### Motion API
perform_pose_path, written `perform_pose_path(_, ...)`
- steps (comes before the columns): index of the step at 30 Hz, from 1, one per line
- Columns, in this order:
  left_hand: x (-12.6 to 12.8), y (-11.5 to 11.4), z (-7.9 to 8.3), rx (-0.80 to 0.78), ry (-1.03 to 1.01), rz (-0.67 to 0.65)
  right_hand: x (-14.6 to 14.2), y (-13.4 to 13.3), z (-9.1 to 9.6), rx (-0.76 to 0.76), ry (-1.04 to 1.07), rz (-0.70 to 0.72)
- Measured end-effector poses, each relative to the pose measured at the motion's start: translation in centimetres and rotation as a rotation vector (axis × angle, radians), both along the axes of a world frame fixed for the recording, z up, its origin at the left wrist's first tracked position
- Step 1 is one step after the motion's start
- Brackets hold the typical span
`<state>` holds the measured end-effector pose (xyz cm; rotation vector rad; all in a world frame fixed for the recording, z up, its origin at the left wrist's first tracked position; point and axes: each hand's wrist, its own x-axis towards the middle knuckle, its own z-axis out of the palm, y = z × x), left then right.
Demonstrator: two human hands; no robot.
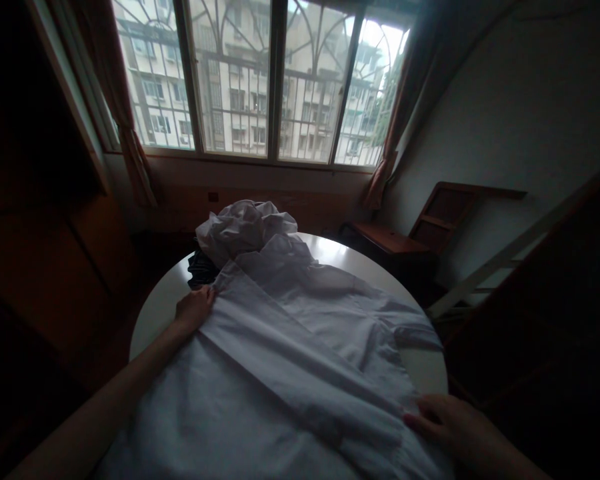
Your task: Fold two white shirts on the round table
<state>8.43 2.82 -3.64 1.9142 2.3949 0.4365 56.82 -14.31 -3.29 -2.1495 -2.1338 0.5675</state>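
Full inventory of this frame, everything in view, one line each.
shirt: 1, white, spread flat over the table
clothes pile: 1, white, crumpled, far side of the table
dark garment: 1, blackish, under the pile's left side
table: 1, white, round, centre
window: 1, barred, far wall
curtains: 2, reddish, either side of the window
wooden furniture: dark brown, right of the table, kind unclear
left hand: 1, on the shirt's far left edge
right hand: 1, fingers touching the shirt's near right edge
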Motion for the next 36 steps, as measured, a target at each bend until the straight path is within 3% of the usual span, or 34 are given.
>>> perform_pose_path(3,-0.6,0.2,0.5,-0.055,-0.085,-0.043,0.6,0.9,1.3,-0.016,-0.036,-0.020)
perform_pose_path(8,-1.5,0.7,0.3,-0.019,-0.225,-0.150,0.0,6.6,3.7,0.250,0.062,0.084)
perform_pose_path(13,-0.9,0.6,-0.4,0.011,-0.147,-0.077,-5.4,15.4,5.3,0.313,0.361,0.103)
perform_pose_path(19,-0.5,0.3,-0.8,0.047,-0.152,-0.051,-13.2,26.4,5.3,0.355,0.613,-0.081)
perform_pose_path(23,-0.6,0.3,-0.9,0.073,-0.219,-0.055,-16.5,31.2,5.1,0.371,0.617,-0.170)
perform_pose_path(27,-0.4,0.2,-0.8,0.092,-0.221,-0.036,-17.4,33.0,4.7,0.369,0.496,-0.197)
perform_pose_path(30,0.0,0.0,-0.3,0.081,-0.181,-0.014,-17.3,33.0,4.9,0.454,0.446,-0.220)
perform_pose_path(33,0.4,-0.1,0.5,0.122,-0.122,-0.003,-17.2,32.5,5.4,0.663,0.417,-0.251)
perform_pose_path(36,0.7,0.7,1.0,0.273,-0.141,-0.009,-16.7,32.3,6.2,0.953,0.417,-0.297)
